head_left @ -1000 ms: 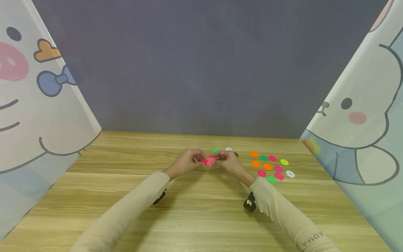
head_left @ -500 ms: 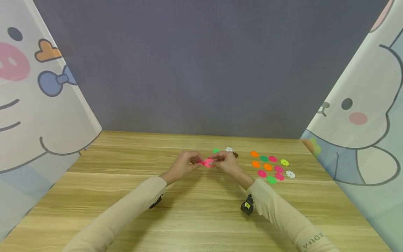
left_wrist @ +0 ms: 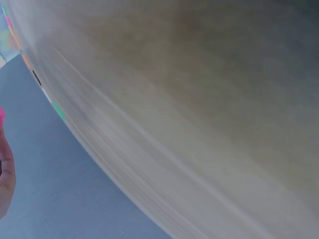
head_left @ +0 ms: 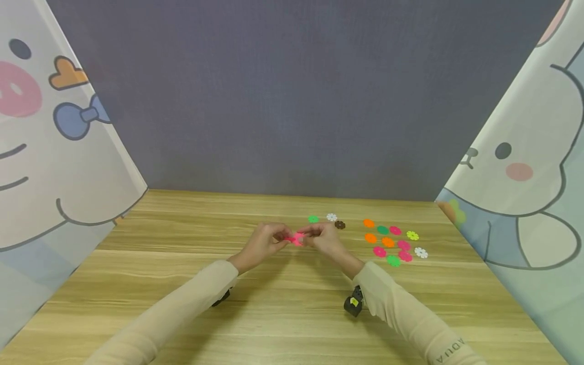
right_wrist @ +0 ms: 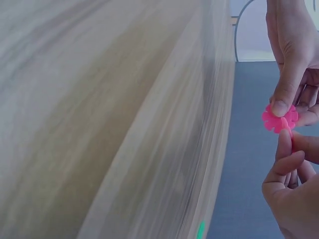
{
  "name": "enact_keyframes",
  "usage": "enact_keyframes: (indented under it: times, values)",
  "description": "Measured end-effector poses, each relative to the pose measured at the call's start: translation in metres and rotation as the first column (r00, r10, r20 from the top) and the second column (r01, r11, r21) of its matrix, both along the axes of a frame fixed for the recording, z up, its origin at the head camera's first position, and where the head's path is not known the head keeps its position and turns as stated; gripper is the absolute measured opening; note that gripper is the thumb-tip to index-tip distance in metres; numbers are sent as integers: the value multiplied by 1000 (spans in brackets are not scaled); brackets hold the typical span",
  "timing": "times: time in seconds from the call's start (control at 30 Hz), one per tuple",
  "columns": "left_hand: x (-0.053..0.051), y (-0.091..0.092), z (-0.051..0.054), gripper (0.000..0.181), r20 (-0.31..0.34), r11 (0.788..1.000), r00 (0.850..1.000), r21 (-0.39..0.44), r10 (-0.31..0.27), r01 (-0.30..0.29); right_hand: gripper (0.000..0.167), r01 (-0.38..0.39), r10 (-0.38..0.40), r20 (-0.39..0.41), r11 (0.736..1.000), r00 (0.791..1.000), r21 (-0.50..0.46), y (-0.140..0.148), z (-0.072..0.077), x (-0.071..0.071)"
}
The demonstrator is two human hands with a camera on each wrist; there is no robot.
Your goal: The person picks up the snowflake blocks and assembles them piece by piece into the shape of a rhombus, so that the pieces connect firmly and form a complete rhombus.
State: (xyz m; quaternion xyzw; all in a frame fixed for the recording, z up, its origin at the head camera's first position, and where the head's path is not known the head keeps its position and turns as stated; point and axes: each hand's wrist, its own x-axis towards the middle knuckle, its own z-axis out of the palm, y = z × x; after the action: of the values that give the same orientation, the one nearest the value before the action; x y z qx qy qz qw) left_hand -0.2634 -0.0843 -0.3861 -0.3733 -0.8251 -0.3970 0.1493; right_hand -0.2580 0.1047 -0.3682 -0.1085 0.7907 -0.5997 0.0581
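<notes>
My left hand (head_left: 266, 242) and right hand (head_left: 326, 242) had drifted farther from the counter's (head_left: 292, 314) back edge, each pinching one of two pink discs (right_wrist: 270, 122), seemingly slotting together.

Fourteen loose discs (head_left: 388, 242), two held discs (right_wrist: 273, 123)

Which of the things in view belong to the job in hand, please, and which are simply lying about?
Job in hand, it seems:
left hand, pinching the first pink disc
right hand, pinching the second pink disc

Lying on the table, perhaps spares:
light green disc
white disc
brown disc
cluster of coloured discs to the right
</notes>
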Motion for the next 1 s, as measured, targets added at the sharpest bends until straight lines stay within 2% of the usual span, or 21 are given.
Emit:
enact_keyframes:
  times: [0.27,0.4,0.53,0.7,0.83,1.0]
  values:
    - [1,-3,-1,16,-2,999,999,-11,46,-46,27,-97,96,-19,995,995,-37,1,-6,-5]
    - [1,-5,-1,17,-4,997,997,-28,76,-76,30,-153,152,-53,988,987,-3,5,-8,-8]
    - [1,-9,-2,19,-7,994,995,-46,100,-100,29,-180,188,-130,981,974,73,13,-11,-14]
    - [3,-13,-3,19,16,991,993,-64,121,-120,27,-153,189,-203,972,961,180,27,-13,-25]
    - [5,-15,-3,19,46,989,991,-78,126,-122,26,-116,191,-270,956,944,270,37,-16,-41]
    - [6,-17,-3,20,37,987,990,-89,135,-131,28,-83,161,-226,944,961,321,44,-20,-60]
